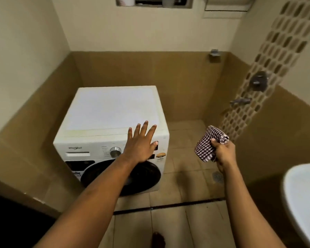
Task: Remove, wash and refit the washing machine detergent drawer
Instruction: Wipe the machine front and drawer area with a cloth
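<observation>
A white front-loading washing machine (pixel 113 108) stands on the tiled floor, its dark round door (pixel 143 176) facing me. The detergent drawer (pixel 77 154) sits closed in the upper left of the front panel, left of the silver dial (pixel 115 151). My left hand (pixel 140 142) is stretched out with fingers spread, in front of the machine's top front edge and the right part of the control panel. My right hand (pixel 222 153) is held in the air to the right of the machine, gripping a bunched checked cloth (pixel 208 143).
A white sink (pixel 301 197) juts in at the lower right. Taps (pixel 259 81) and a spout are mounted on the right wall by a patterned tile strip. A floor drain (pixel 217 176) lies right of the machine. Tiled walls close in on three sides.
</observation>
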